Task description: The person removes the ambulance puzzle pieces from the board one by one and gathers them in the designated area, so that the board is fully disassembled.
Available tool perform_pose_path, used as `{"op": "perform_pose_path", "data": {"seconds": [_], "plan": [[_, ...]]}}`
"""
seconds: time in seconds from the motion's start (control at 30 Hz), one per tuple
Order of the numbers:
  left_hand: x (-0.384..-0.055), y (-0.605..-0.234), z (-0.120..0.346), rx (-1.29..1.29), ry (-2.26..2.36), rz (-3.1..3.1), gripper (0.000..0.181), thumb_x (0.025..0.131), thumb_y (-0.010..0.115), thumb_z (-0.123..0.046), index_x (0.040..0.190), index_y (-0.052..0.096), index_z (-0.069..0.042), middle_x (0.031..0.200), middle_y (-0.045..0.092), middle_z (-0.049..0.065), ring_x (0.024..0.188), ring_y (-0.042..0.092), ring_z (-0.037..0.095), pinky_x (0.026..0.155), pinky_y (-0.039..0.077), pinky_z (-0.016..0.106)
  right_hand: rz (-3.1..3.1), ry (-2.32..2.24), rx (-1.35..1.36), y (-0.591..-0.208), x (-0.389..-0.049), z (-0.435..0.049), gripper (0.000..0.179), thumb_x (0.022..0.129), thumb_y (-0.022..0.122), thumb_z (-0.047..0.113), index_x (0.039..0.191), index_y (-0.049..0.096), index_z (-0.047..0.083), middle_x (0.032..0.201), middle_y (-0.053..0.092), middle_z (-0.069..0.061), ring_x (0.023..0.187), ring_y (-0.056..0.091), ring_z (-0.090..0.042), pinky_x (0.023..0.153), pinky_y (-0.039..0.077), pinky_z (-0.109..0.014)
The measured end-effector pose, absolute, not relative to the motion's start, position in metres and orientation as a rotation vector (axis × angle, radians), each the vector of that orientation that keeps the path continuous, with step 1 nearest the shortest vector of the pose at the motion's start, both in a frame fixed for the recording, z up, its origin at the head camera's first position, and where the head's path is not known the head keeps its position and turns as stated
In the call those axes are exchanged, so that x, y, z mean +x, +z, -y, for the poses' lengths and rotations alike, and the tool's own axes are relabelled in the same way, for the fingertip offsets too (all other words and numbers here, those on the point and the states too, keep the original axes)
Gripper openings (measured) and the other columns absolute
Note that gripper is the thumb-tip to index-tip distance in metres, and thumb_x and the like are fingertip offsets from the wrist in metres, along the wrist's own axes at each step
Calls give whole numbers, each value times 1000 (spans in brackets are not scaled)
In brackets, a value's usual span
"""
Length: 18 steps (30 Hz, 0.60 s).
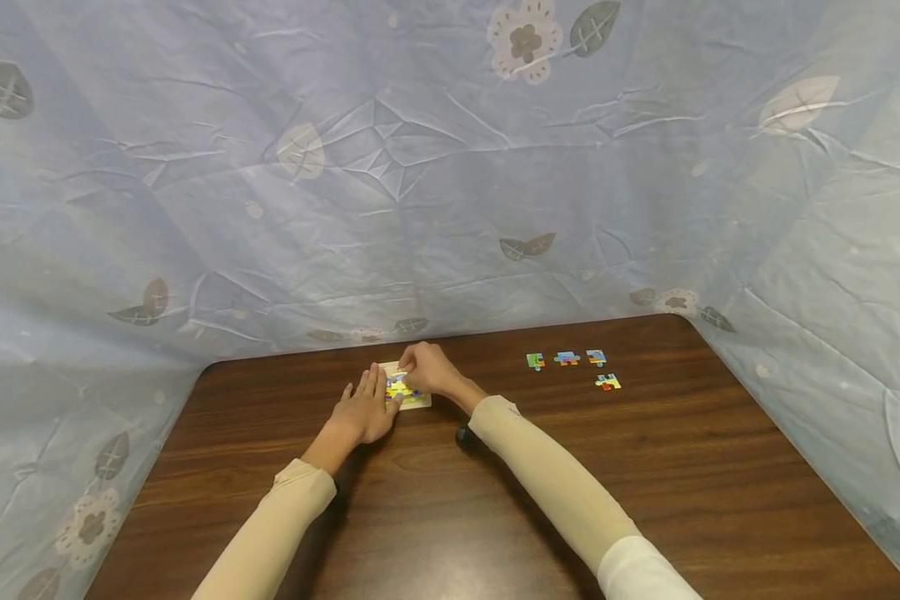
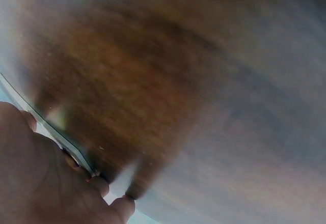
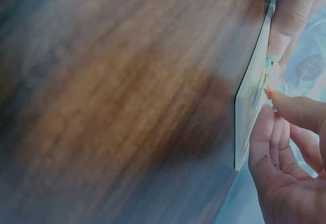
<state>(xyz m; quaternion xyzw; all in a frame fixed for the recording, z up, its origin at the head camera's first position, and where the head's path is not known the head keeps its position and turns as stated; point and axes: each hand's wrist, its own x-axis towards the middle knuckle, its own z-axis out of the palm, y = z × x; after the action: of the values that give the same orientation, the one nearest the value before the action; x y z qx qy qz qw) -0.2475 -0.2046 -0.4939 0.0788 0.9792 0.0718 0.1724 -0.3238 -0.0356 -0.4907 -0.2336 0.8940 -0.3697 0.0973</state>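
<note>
Left hand (image 1: 362, 414)'s spread flat on a colourful, cream-rimmed jigsaw board (image 1: 418, 402) near the brown wooden table (image 1: 690, 492)'s far edge, while the right hand (image 1: 431, 368) pinches a small, orange-red piece (image 3: 268, 92) over it.

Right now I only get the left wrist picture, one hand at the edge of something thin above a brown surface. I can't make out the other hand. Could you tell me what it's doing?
Observer: The right hand is pinching a small puzzle piece over the puzzle board.
Visitor: Oh, lovely! And farther off, is anything lying around?
Observer: Yes, the head view shows four loose pieces on the table, off to the right: three in a row and one below them in the picture.
</note>
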Motion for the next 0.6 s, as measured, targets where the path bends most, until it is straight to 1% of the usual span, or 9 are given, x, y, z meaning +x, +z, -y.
{"op": "perform_pose_path", "data": {"seconds": [0.1, 0.23, 0.43, 0.5, 0.6], "plan": [[-247, -493, 204, 216, 207, -2778, 79, 114, 21, -53, 167, -2, 1, 177, -9, 20, 167, 1, 38, 135, 7, 62, -2647, -1135, -703, -489, -323, 35, 22, 91, 73, -3, 112, 77, 2, 101, 76, -10, 92, 70, -21, 84, 63, -31], [-247, -495, 205, 213, 212, -2778, 79, 114, 21, -52, 167, -2, 0, 177, -9, 20, 167, 0, 38, 135, 6, 62, -2635, -1193, -713, -489, -321, 33, 16, 92, 74, 1, 108, 77, 4, 101, 77, -10, 88, 70, -18, 79, 62, -27], [-247, -498, 204, 215, 219, -2784, 78, 114, 21, -52, 167, -3, 0, 177, -10, 20, 167, -1, 38, 135, 5, 62, -2545, -1294, -700, -490, -316, 31, 18, 95, 69, -3, 110, 76, 4, 103, 78, -14, 83, 75, -19, 68, 63, -26], [-247, -497, 204, 217, 229, -2787, 78, 114, 21, -52, 167, -3, 0, 177, -10, 20, 167, -1, 38, 135, 5, 62, -2540, -1310, -701, -489, -314, 30, 20, 95, 68, -3, 111, 77, 5, 102, 79, -13, 84, 76, -19, 68, 63, -25], [-247, -497, 203, 217, 239, -2789, 78, 114, 21, -51, 167, -2, 1, 177, -9, 20, 167, -1, 38, 135, 5, 62, -2557, -1339, -699, -487, -313, 28, 20, 96, 71, 1, 113, 79, 7, 101, 81, -11, 86, 77, -18, 70, 63, -25]]}}
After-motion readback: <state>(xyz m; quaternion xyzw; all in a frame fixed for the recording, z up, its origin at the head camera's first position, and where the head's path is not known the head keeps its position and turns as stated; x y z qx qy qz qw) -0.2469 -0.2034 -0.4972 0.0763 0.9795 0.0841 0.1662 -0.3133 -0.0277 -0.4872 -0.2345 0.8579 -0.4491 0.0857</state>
